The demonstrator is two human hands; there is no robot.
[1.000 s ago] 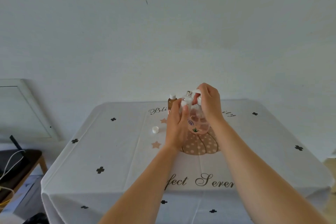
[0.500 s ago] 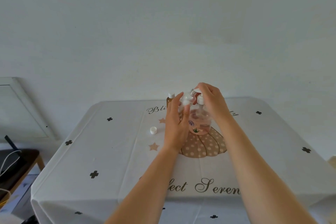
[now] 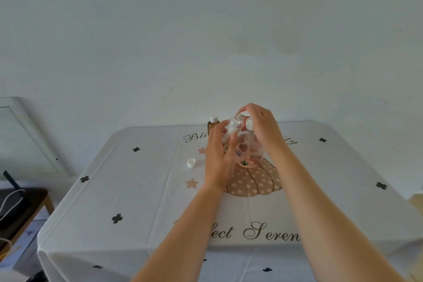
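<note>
A clear pump bottle (image 3: 248, 153) with pink liquid stands on the white printed tablecloth (image 3: 137, 201) at the table's middle. My right hand (image 3: 263, 126) is curled over its white pump head from above. My left hand (image 3: 218, 155) grips a small clear bottle (image 3: 231, 128), tilted so that its open metal-rimmed mouth sits right at the pump's spout. My left palm hides most of the small bottle's body.
A brown bottle (image 3: 212, 124) with a white cap stands just behind my left hand. A loose white cap (image 3: 191, 163) lies on the cloth to the left. A dark stool with cables (image 3: 20, 206) stands left of the table, and a wall is close behind.
Both hands stay at the two bottles in the same grips. The small bottle's mouth remains at the spout. Only the view has shifted slightly.
</note>
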